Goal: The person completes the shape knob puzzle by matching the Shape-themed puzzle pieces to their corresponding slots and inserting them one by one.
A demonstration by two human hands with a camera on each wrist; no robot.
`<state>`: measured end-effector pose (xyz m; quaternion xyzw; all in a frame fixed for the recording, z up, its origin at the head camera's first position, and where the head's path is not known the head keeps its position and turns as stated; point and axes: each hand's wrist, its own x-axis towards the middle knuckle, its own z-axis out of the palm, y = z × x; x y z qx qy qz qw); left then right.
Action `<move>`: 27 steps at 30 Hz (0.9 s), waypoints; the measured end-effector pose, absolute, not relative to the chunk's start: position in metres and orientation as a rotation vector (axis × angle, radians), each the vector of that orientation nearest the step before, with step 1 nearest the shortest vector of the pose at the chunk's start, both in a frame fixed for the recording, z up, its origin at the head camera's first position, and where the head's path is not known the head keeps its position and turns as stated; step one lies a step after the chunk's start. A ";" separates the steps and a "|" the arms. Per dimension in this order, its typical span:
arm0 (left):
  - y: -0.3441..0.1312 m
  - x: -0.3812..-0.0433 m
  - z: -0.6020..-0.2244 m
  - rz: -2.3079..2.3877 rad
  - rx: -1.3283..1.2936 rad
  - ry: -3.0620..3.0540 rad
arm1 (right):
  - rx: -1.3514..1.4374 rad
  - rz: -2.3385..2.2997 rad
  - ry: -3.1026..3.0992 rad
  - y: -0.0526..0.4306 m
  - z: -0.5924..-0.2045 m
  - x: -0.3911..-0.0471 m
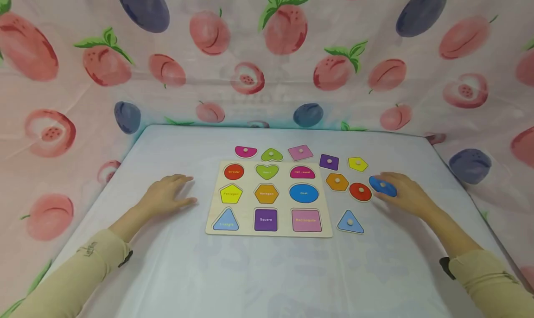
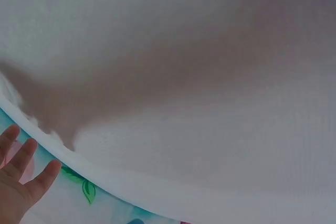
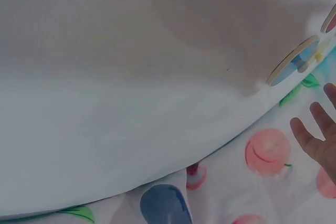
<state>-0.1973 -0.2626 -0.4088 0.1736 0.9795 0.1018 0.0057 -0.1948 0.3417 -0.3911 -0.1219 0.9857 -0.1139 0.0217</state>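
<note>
Nine knobbed shapes [image 1: 334, 184] lie unplaced, eleven to four o'clock around the puzzle board [image 1: 283, 200], left hand [image 1: 164, 196] and right hand [image 1: 405, 195] gripping nothing.

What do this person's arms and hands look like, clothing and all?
Both arms wear beige fabric: the left sleeve has a small dark marking near its cuff, too small to read; the right sleeve matches. A partly hidden black item shows at each cuff. The left hand and right hand wear no gloves.
</note>
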 end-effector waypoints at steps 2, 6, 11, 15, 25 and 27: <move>-0.261 -0.197 -0.409 0.313 0.546 3.046 | -0.407 -0.374 3.059 0.340 -0.391 -0.196; -0.257 -0.196 -0.409 0.294 0.563 3.031 | -0.454 -0.380 3.049 0.335 -0.391 -0.199; -0.254 -0.196 -0.410 0.286 0.573 3.014 | -0.461 -0.414 3.018 0.330 -0.393 -0.203; -0.254 -0.196 -0.410 0.325 0.607 2.948 | -0.445 -0.470 2.984 0.325 -0.396 -0.206; -0.245 -0.194 -0.412 0.351 0.670 2.851 | -0.438 -0.521 2.931 0.319 -0.400 -0.215; -0.242 -0.194 -0.413 0.341 0.661 2.842 | -0.445 -0.519 2.932 0.318 -0.401 -0.216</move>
